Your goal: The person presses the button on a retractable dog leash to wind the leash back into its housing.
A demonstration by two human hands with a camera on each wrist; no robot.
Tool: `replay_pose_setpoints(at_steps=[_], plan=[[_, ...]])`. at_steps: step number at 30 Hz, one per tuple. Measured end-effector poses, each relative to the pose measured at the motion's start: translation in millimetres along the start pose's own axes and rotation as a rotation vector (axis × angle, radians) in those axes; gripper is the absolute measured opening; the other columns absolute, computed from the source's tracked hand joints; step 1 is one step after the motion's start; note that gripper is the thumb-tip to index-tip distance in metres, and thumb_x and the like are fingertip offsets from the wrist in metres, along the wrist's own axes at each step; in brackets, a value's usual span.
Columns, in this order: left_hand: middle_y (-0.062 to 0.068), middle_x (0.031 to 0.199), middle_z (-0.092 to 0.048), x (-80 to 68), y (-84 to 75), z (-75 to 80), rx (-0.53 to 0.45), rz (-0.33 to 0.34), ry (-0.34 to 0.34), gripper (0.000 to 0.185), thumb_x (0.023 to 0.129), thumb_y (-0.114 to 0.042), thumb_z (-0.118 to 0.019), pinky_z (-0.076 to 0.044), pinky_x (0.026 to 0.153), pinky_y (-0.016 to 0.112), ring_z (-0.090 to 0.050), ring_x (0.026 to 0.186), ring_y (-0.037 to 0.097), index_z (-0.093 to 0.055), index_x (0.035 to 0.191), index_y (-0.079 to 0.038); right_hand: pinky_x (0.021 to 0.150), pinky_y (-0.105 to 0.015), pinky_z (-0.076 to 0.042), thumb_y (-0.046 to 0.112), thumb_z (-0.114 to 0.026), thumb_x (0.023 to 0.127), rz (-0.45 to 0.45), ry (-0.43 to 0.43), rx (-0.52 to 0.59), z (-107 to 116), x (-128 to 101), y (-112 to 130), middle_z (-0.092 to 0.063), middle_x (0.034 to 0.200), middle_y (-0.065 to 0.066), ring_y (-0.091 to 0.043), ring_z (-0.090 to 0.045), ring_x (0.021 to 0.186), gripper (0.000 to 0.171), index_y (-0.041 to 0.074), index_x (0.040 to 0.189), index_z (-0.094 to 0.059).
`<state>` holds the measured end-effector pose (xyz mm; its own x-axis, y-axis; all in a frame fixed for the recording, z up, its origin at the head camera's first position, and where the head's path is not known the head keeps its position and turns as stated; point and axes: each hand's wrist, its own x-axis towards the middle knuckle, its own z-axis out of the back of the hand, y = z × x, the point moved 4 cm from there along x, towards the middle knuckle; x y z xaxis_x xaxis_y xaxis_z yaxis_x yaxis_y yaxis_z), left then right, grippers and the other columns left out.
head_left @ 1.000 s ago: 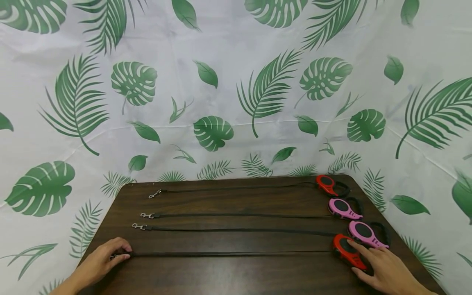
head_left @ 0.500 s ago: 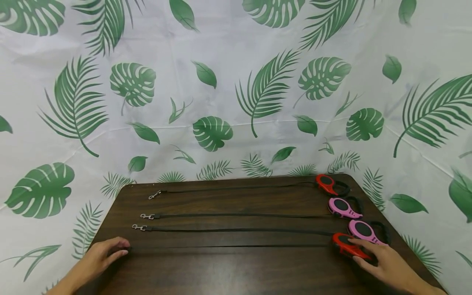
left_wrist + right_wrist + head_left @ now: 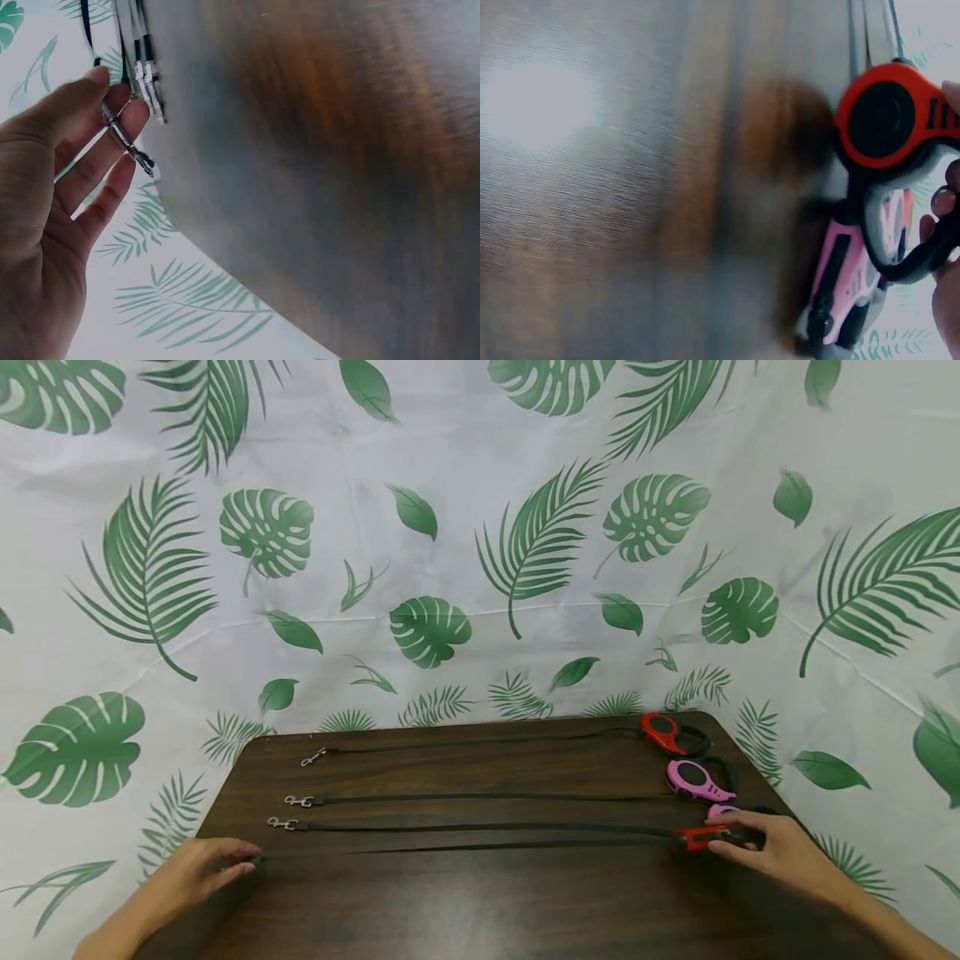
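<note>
My left hand (image 3: 197, 875), at the table's left side, pinches the end of a black leash strap (image 3: 480, 847) between thumb and fingertips. In the left wrist view its metal snap hook (image 3: 126, 138) lies across the fingers. My right hand (image 3: 783, 856) grips a red and black retractable leash (image 3: 696, 837) by its looped handle (image 3: 911, 271), with fingers through the loop. The casing is raised off the table and turned on edge. Between the hands the strap runs straight across. Behind the right hand, a pink retractable leash (image 3: 722, 811) is partly hidden.
Another pink retractable leash (image 3: 693, 779) and a red one (image 3: 662, 732) lie farther back at the right. Their straps stretch left, ending in metal snap hooks (image 3: 300, 801). A leaf-print cloth (image 3: 435, 543) hangs behind the dark wooden table (image 3: 450, 910).
My right hand has lifted the red leash and tipped its casing on edge, shifting it away from me. The strap has risen and moved closer to its neighbour. My left hand has shifted slightly.
</note>
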<state>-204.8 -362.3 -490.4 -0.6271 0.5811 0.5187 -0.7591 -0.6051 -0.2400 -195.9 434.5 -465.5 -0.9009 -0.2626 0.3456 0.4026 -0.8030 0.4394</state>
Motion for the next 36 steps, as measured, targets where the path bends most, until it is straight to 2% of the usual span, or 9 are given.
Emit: replay_pose_setpoints(at_steps=[3,4,8,12,14,18,23,29,36], plan=[[0.000,0.081,-0.078,3.4,-0.5,2.8,-0.044,0.028,0.043,0.027,0.069,0.005,-0.092,-0.050,0.065,0.008,-0.070,0.074,-0.001,-0.078,0.089,-0.006,0.048,-0.023,-0.033,0.022,-0.090,0.086,-0.083,0.061,0.080,1.4,7.5,-8.4,-0.046,0.070,0.015,0.000,-0.040,0.057,0.029,0.015,0.112,-0.080],[-0.001,0.080,-0.078,4.4,-0.5,3.5,-0.047,0.041,0.047,0.033,0.063,0.011,-0.090,-0.050,0.065,0.008,-0.070,0.073,-0.002,-0.078,0.088,-0.006,0.048,-0.024,-0.036,0.022,-0.088,0.089,-0.109,0.084,0.113,1.5,9.8,-11.3,-0.049,0.069,0.013,-0.001,-0.043,0.056,0.028,0.013,0.113,-0.079],[-0.004,0.079,-0.077,5.6,0.5,5.9,-0.057,0.074,0.035,0.035,0.059,0.012,-0.087,-0.049,0.064,0.007,-0.068,0.074,-0.006,-0.077,0.087,-0.007,0.049,-0.027,-0.047,0.018,-0.079,0.097,-0.158,0.135,0.208,4.9,17.9,-20.3,-0.062,0.076,0.006,-0.005,-0.051,0.057,0.023,0.009,0.118,-0.077],[-0.010,0.079,-0.076,7.3,2.8,6.2,-0.056,0.090,-0.005,0.037,0.058,0.011,-0.088,-0.048,0.064,0.007,-0.066,0.073,-0.008,-0.077,0.084,-0.012,0.054,-0.028,-0.045,0.014,-0.075,0.099,-0.136,0.112,0.202,13.8,27.1,-24.1,-0.070,0.092,0.009,-0.007,-0.053,0.071,0.020,0.009,0.119,-0.078],[-0.011,0.078,-0.075,9.7,5.0,6.8,-0.064,0.095,-0.047,0.038,0.056,0.012,-0.088,-0.047,0.064,0.007,-0.065,0.073,-0.008,-0.076,0.083,-0.013,0.055,-0.027,-0.041,0.014,-0.075,0.099,-0.137,0.085,0.188,18.0,32.8,-25.8,-0.070,0.092,0.011,-0.006,-0.050,0.071,0.019,0.011,0.117,-0.079],[-0.012,0.077,-0.074,14.6,9.3,9.6,-0.100,0.136,-0.099,0.038,0.057,0.014,-0.087,-0.047,0.065,0.007,-0.065,0.071,-0.006,-0.075,0.083,-0.013,0.062,-0.026,-0.052,0.012,-0.071,0.101,-0.143,0.078,0.235,22.2,42.7,-28.9,-0.075,0.095,0.010,-0.005,-0.060,0.075,0.019,0.009,0.118,-0.078],[-0.014,0.079,-0.073,18.5,13.3,14.9,-0.092,0.207,-0.096,0.036,0.062,0.012,-0.088,-0.045,0.066,0.006,-0.063,0.072,-0.006,-0.076,0.084,-0.013,0.072,-0.032,-0.062,0.011,-0.068,0.103,-0.166,0.091,0.318,22.6,52.0,-32.1,-0.078,0.102,0.010,-0.009,-0.073,0.087,0.020,0.004,0.120,-0.077],[-0.013,0.081,-0.075,19.9,16.8,19.2,-0.138,0.279,-0.101,0.030,0.071,0.010,-0.087,-0.046,0.069,0.006,-0.065,0.075,-0.007,-0.077,0.088,-0.011,0.067,-0.032,-0.053,0.016,-0.066,0.105,-0.196,0.072,0.326,22.5,60.7,-37.8,-0.073,0.097,0.011,-0.017,-0.064,0.082,0.022,0.005,0.120,-0.077],[-0.001,0.083,-0.076,22.2,18.8,22.6,-0.199,0.318,-0.107,0.017,0.082,-0.005,-0.090,-0.050,0.070,0.008,-0.066,0.078,-0.006,-0.077,0.092,-0.009,0.060,-0.035,-0.050,0.005,-0.054,0.109,-0.155,0.063,0.591,19.0,70.0,-43.2,-0.050,0.075,-0.008,-0.028,-0.046,0.067,0.025,0.000,0.118,-0.077]])
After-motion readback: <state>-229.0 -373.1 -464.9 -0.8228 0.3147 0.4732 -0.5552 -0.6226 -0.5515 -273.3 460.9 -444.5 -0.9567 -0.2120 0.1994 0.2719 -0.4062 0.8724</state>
